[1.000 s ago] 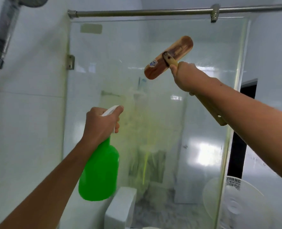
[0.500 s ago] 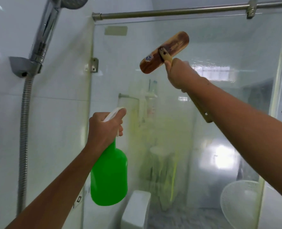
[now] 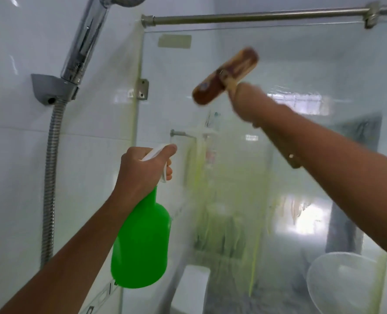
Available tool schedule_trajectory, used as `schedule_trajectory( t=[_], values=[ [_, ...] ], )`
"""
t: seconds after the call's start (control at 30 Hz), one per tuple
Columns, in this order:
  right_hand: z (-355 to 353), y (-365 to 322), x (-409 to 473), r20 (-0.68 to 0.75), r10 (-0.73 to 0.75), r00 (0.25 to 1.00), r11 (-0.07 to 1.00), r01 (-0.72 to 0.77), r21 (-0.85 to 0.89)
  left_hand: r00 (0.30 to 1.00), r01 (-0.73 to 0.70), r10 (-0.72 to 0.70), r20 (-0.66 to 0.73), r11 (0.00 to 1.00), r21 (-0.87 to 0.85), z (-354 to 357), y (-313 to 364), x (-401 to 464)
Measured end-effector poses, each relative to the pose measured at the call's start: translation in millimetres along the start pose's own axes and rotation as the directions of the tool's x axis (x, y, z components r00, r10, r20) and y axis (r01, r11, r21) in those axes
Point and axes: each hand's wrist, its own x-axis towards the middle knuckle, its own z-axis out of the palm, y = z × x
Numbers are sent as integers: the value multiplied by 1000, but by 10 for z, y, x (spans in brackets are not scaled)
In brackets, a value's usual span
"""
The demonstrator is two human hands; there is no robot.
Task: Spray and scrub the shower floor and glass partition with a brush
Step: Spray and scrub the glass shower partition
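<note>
Change: a second ago your view faced the glass (image 3: 312, 155) square on; now it has swung left, so the shower head (image 3: 86, 39), its holder and the hose show on the wall, and the brush (image 3: 225, 75) is blurred by motion.
Meaning: I judge you are mid-scrub on the upper glass, with spraying paused; the floor is not in view, so its state cannot be told.
Left hand (image 3: 142, 171): your fingers are wrapped round the neck of the green bottle (image 3: 140, 241), forefinger along the white nozzle, which points toward the glass.
Right hand (image 3: 247, 103): fist closed round the brush handle, just below the wooden head, which sits high on the panel and tilted up to the right.
Glass: yellow-green streaks run down the middle and lower part; the top looks less streaked.
Room: pale tiled wall on your left, a metal rail (image 3: 256, 17) across the top of the glass, a hinge bracket (image 3: 142, 89) at its left edge, and a white toilet seen hazily through the panel.
</note>
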Motion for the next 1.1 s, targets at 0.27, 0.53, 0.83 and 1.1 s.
schedule_trajectory(
  t=[0.27, 0.53, 0.83, 1.1],
  values=[
    [454, -105, -612, 33, 1, 999, 1000, -1, -8, 999, -11, 9, 46, 1000, 29, 27, -69, 3],
    [611, -121, -1042, 201, -182, 962, 943, 228, -240, 999, 17, -17, 32, 1000, 18, 62, -58, -37],
    [147, 113, -405, -89, 122, 989, 992, -124, -22, 999, 1, -3, 39, 999, 34, 5, -142, -38],
    [956, -38, -1628, 320, -177, 931, 954, 242, -176, 999, -19, 16, 45, 997, 73, -37, -162, -21]
  ],
)
